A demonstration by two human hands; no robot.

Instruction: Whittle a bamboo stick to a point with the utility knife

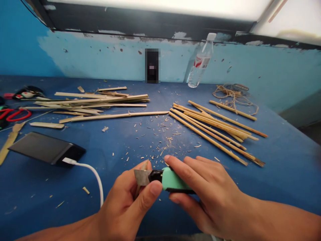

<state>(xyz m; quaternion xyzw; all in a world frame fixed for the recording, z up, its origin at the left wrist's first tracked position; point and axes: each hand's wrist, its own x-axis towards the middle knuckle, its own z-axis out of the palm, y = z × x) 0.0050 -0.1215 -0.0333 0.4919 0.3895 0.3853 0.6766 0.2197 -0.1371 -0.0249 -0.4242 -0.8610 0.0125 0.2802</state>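
Note:
In my right hand (210, 190) is a green and black utility knife (175, 179), its handle gripped between thumb and fingers. The short grey blade points left and lies across a thin wooden stick (144, 165). My left hand (132, 201) is closed round that stick, whose tip shows above the blade; its lower part is mostly hidden by the fingers. The left thumb rests by the knife's black neck. Small wood shavings (160, 147) are scattered on the blue table (120, 187) just beyond my hands.
Rounded sticks (213, 124) lie at the right, near tangled twine (233, 95). Split strips (100, 100) are piled at the left. Red-handled scissors (18, 114) and a phone (45, 149) with a white cable (96, 177) lie left. A water bottle (200, 63) leans against the wall.

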